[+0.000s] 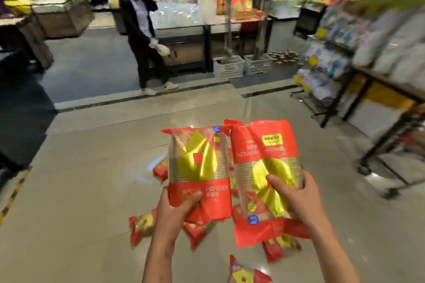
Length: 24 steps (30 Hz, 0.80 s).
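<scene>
I hold two red and gold packs of paper cups upright over a shop floor. My left hand (177, 204) grips the lower end of the left pack (200, 167), thumb across its red band. My right hand (296, 193) grips the right pack (266, 167) near its middle, thumb on the gold print. The two packs stand side by side and almost touch. Several more packs of the same kind (142, 225) lie scattered on the tiles below my hands.
A wheeled metal rack of packaged goods (326, 76) stands to the right, with a black-framed table (391, 122) nearer. A person in dark clothes (142, 30) walks across the aisle ahead. A display counter (195, 37) and white baskets (230, 66) stand beyond a floor step.
</scene>
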### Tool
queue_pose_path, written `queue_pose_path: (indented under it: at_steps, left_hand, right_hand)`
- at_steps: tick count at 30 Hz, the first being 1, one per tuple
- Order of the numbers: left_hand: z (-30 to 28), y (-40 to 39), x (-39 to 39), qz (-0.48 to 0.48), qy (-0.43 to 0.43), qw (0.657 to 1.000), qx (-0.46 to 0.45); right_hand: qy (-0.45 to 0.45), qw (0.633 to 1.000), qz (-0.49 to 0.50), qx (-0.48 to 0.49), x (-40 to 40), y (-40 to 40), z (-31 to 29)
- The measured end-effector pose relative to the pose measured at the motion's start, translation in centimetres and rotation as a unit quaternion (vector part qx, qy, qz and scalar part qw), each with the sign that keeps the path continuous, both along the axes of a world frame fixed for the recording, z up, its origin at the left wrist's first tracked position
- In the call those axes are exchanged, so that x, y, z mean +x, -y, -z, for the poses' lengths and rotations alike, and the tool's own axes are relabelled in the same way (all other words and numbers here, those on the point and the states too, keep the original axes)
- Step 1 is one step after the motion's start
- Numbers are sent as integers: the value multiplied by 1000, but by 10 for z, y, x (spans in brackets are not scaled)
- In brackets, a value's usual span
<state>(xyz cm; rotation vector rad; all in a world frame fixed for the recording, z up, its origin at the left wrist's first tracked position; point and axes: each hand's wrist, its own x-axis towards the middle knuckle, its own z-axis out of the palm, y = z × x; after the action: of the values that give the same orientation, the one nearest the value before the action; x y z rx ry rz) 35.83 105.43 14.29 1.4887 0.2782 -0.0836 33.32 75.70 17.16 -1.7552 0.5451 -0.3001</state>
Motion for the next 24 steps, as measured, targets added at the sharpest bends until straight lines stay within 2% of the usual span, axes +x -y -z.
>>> queue_pose_path:
  at_steps: [9, 17, 24]
  left_hand:
    - [-1, 199, 4, 204, 1, 979, 16]
    - [15, 430, -47, 291, 24, 956, 32]
    - [13, 598, -68, 338, 17, 940, 31]
  right_hand:
    - [7, 978, 203, 47, -108, 177, 8]
    - [10, 955, 297, 18, -203, 379, 9]
    - [13, 936, 351, 37, -252, 523, 17]
